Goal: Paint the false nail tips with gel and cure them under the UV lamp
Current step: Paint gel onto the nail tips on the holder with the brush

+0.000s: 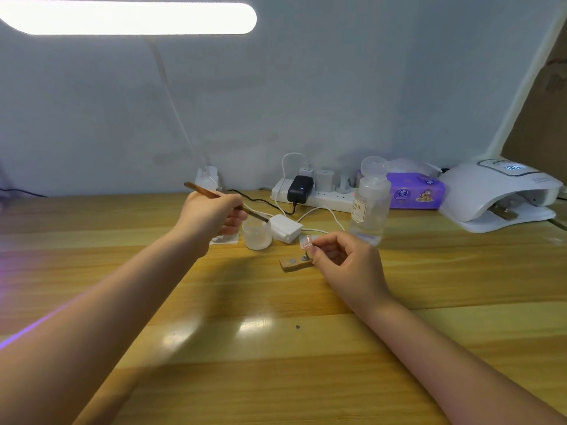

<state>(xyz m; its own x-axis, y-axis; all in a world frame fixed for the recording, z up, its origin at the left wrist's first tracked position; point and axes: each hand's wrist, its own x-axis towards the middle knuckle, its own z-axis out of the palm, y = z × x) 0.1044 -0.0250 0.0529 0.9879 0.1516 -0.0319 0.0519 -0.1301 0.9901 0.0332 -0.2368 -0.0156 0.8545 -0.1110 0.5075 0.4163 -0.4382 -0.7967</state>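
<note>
1. The left hand (211, 214) has its fingers curled round a wooden-handled brush (225, 201), gripping it near the middle; the handle end points up and to the left, and the bristle end slants down to the right, over the rim of a small frosted jar (257, 235).
2. The right hand (345, 256) pinches a false nail tip (306, 242) between thumb and forefinger, the other fingers loosely curled beneath; the tip looks pinkish and glossy, though it is too small to make out more.
3. Just under that pinch, a small wooden holder block (294, 264) lies on the wooden table (276, 363), with round metal studs on its top.
4. Behind the jar sits a white box (285, 228), and right of it stands a clear bottle (369, 207) with a label.
5. Along the wall lies a white power strip (313, 196) with a black adapter (300, 188) plugged in.
6. Further right rests a purple tissue pack (414, 191).
7. The white UV lamp (500, 194) stands at the far right of the table, well apart from both hands, with its display lit.
8. A lit desk lamp (129, 18) hangs overhead.
</note>
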